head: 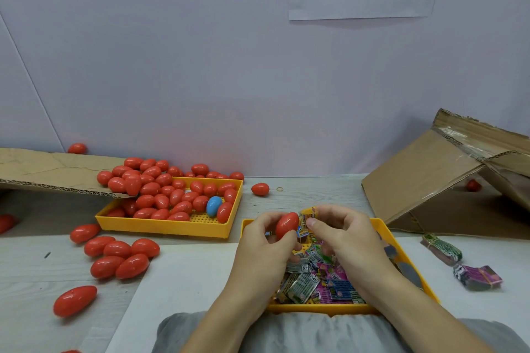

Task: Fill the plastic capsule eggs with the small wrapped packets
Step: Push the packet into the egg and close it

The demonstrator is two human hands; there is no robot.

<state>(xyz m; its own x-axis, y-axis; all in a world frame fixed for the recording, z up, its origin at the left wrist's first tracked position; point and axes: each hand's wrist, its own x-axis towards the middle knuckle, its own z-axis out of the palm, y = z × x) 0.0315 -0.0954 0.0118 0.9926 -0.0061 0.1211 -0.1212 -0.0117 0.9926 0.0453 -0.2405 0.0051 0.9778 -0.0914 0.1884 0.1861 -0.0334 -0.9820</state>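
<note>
My left hand (265, 240) grips a red capsule egg (286, 225) above the near yellow tray (413, 269). Touching the egg's right side is a yellow wrapped packet (307, 216), pinched by my right hand (341, 233). Whether the egg is split open is hidden by my fingers. Several colourful packets (318, 281) lie in the tray under my hands. A second yellow tray (169, 228) at the left holds a heap of red eggs (160, 189) and one blue egg (213, 205).
Loose red eggs (120, 256) lie on the table left of me, one egg (260, 189) beyond the trays. A cardboard flap (54, 170) overhangs the left tray. A tilted cardboard box (447, 177) stands at the right. Two banded packet bundles (476, 278) lie right of the near tray.
</note>
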